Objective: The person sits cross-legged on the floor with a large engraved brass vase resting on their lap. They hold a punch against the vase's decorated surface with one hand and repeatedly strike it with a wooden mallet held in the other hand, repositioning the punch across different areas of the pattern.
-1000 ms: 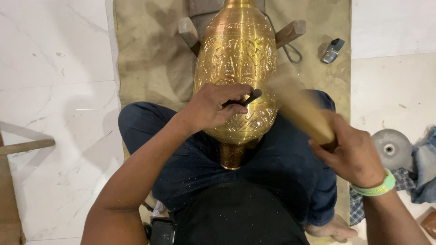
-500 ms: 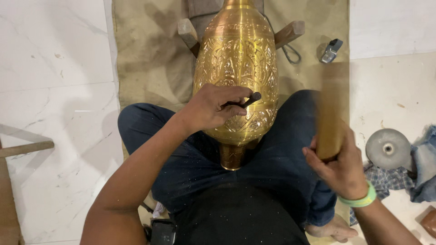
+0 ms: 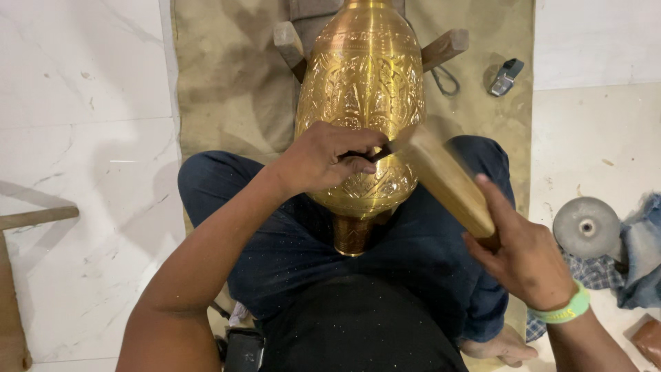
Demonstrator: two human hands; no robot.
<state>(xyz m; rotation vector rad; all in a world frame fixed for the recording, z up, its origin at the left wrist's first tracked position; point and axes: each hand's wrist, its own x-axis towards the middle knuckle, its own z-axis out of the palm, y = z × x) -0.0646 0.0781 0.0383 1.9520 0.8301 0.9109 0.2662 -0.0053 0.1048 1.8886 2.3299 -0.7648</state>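
A large engraved brass vase [image 3: 361, 89] lies across my lap, its neck pointing away onto a wooden cradle [image 3: 289, 45]. My left hand [image 3: 323, 158] rests on the vase's belly and pinches a thin dark chisel [image 3: 379, 154] against the metal. My right hand [image 3: 527, 255], with a green wristband, grips a wooden mallet block [image 3: 447, 179] whose far end touches the chisel's head.
A tan cloth mat [image 3: 227, 83] covers the marble floor under the vase. A small grey device [image 3: 506, 76] and a wire loop [image 3: 446, 81] lie on the mat. A grey disc [image 3: 586, 227] and blue cloth [image 3: 640, 255] sit at right. A wooden piece [image 3: 34, 218] lies at left.
The mallet was raised upright half a second ago; it has now swung down to the left onto the chisel's end. My left hand and the vase have stayed put.
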